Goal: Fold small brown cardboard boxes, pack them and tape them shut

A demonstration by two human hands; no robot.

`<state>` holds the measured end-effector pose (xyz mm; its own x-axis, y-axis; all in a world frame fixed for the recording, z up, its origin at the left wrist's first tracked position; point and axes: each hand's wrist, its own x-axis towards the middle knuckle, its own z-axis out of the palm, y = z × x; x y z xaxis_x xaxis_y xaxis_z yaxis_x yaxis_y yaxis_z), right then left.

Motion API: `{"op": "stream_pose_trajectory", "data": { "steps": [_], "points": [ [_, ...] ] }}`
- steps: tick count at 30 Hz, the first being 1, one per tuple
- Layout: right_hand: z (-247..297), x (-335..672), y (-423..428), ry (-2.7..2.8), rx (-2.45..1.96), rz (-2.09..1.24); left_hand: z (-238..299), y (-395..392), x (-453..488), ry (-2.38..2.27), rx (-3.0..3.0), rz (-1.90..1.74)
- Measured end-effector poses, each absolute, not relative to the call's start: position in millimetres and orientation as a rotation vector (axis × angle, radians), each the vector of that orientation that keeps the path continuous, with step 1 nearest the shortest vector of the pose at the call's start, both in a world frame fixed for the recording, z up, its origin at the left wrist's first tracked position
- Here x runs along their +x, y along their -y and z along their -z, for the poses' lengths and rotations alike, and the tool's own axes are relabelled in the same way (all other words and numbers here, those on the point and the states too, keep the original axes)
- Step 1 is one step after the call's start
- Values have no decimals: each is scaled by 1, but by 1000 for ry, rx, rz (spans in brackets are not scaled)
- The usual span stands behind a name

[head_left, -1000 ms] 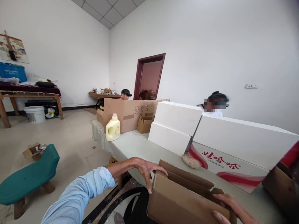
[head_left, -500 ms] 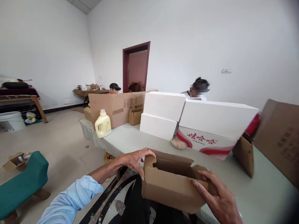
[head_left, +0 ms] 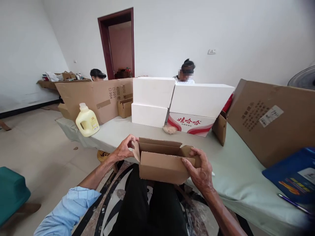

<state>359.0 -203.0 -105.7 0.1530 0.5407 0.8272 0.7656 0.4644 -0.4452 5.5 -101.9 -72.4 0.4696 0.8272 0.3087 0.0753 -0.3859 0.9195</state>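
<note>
A small open cardboard box point(head_left: 161, 165) sits at the table's near edge, over my lap. My left hand point(head_left: 124, 149) pinches the box's left end flap, fingers closed on it. My right hand point(head_left: 199, 167) wraps round the box's right end, thumb on the front wall and fingers over the flap. The inside of the box is mostly hidden by its front wall.
On the pale table point(head_left: 236, 170) stand white foam boxes point(head_left: 152, 98), a red-and-white printed carton point(head_left: 193, 123), a cream jug point(head_left: 86, 120), large brown cartons point(head_left: 273, 118) and a blue folder with a pen point(head_left: 294, 175). Two people sit behind them. A green stool point(head_left: 11, 193) stands left.
My view has swung right and down. The box has drawn closer to my body. My left hand moved from the box's top edge to pinch the left flap; my right hand gripped the right end.
</note>
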Motion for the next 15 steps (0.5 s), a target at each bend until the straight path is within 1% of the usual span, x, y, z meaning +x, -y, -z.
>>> {"op": "stream_pose_trajectory", "data": {
  "steps": [3, 6, 8, 12, 15],
  "points": [
    [110, 356, 207, 1472, -1202, 201, 77, 98, 8, -791, 1775, -1062],
    [121, 354, 212, 1351, -1237, 74, 79, 94, 13, -794, 1769, -1102],
    [132, 355, 217, 1277, -1291, -92, 81, 92, 18, -821, 1779, -1103],
    [155, 360, 234, 1307, -1314, -552, 97, 83, 27, -989, 1793, -1167],
    [164, 362, 245, 1392, -1248, -717, 111, 68, 32, -1094, 1791, -1287]
  ]
}}
